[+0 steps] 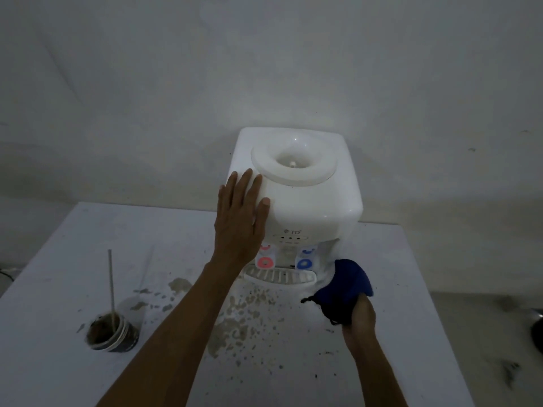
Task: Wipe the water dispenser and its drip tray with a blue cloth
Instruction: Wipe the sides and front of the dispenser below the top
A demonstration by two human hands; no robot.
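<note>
A white tabletop water dispenser [311, 198] stands at the back of a white table, against the wall. It has a red tap [265, 262], a blue tap [304, 263] and a slotted drip tray [280, 277] at its foot. My left hand [241, 218] lies flat with fingers spread on the dispenser's top left corner. My right hand [360, 321] grips a dark blue cloth [346, 286], which is pressed against the dispenser's lower right side, just right of the drip tray.
The white table [53, 304] carries brown stains and specks in front of the dispenser. A paper cup [113, 333] of dark residue with a long stick in it stands at the front left. A dark object [537, 330] shows at the right edge.
</note>
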